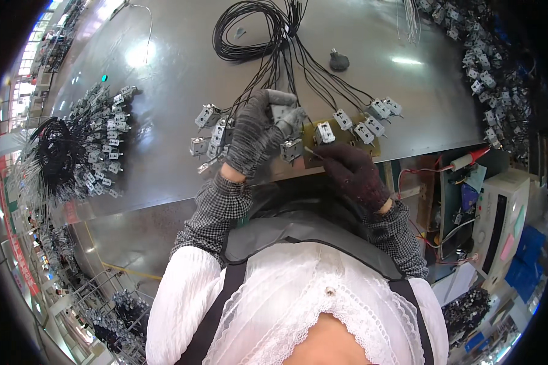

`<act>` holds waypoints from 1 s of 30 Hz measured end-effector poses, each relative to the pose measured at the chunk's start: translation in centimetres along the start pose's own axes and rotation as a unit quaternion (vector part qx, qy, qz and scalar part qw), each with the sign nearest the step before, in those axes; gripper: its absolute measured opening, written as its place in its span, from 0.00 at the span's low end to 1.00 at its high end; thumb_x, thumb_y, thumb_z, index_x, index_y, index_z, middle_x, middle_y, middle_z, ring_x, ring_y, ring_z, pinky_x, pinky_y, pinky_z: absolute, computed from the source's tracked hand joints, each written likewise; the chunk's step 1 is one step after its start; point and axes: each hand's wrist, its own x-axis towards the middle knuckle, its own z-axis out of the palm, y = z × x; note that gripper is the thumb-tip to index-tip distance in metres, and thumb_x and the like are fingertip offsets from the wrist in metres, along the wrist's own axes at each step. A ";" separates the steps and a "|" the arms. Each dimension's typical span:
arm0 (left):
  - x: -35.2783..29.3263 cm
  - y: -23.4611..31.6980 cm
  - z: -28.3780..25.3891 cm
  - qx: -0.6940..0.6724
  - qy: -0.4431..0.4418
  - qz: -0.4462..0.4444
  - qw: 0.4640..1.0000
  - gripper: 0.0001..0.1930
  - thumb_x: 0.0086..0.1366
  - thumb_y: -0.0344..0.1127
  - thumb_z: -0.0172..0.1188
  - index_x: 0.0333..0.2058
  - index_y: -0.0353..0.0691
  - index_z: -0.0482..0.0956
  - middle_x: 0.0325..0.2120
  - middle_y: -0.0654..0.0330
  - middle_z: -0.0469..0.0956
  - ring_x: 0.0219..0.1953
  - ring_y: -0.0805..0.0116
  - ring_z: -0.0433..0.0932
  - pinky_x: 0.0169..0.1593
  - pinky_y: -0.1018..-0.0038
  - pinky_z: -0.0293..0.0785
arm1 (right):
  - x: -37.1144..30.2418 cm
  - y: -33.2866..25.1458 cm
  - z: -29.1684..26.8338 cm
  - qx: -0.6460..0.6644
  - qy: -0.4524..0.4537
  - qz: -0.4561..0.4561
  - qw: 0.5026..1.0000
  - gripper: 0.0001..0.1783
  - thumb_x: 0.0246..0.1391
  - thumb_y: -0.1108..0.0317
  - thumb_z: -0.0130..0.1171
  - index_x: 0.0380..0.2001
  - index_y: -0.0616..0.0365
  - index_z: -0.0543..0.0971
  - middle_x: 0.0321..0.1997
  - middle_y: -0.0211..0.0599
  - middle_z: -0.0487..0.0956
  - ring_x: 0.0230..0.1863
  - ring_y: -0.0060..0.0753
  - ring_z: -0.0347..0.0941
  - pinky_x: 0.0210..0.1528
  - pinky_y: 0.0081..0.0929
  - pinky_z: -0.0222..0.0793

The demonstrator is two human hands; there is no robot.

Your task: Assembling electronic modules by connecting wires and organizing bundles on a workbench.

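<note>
My left hand, in a grey striped glove, is closed with thumb and fingers around a small silver metal box on a black wire. My right hand, in a dark maroon glove, pinches a thin rod-like tool, its tip pointing left toward the boxes. Just below my left fingers sits another metal box. More wired boxes lie left of that hand, one of them a silver box. To the right, a loose row includes a metal box on a brownish board.
A coil of black wires lies at the far middle of the metal table, beside a dark lump. Bundles of wired boxes stand left and at the far right. A red probe and a pale instrument are at the right.
</note>
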 end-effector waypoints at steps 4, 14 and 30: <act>-0.9 -0.9 2.8 0.026 -0.030 0.046 0.998 0.24 0.67 0.30 0.72 0.59 0.36 0.75 0.40 0.59 0.81 0.42 0.70 0.82 0.49 0.71 0.81 | -0.2 -0.5 -0.5 0.009 0.030 0.015 0.999 0.16 0.65 0.72 0.62 0.54 0.57 0.86 0.47 0.46 0.87 0.46 0.45 0.85 0.50 0.37 0.79; 1.5 -3.3 0.7 0.164 -0.208 0.048 0.963 0.19 0.72 0.41 0.68 0.55 0.37 0.81 0.42 0.52 0.87 0.42 0.65 0.87 0.50 0.67 0.84 | 0.9 2.3 -3.8 -0.240 0.137 -0.022 0.961 0.10 0.66 0.70 0.62 0.48 0.59 0.83 0.44 0.48 0.85 0.46 0.50 0.84 0.50 0.41 0.79; -0.5 -3.4 5.9 0.441 -0.066 0.186 0.876 0.32 0.53 0.56 0.81 0.48 0.40 0.83 0.35 0.52 0.83 0.37 0.52 0.86 0.42 0.60 0.82 | 0.2 -3.0 -2.7 -0.260 0.086 -0.061 0.960 0.10 0.64 0.71 0.61 0.47 0.59 0.83 0.40 0.49 0.86 0.43 0.54 0.85 0.46 0.44 0.81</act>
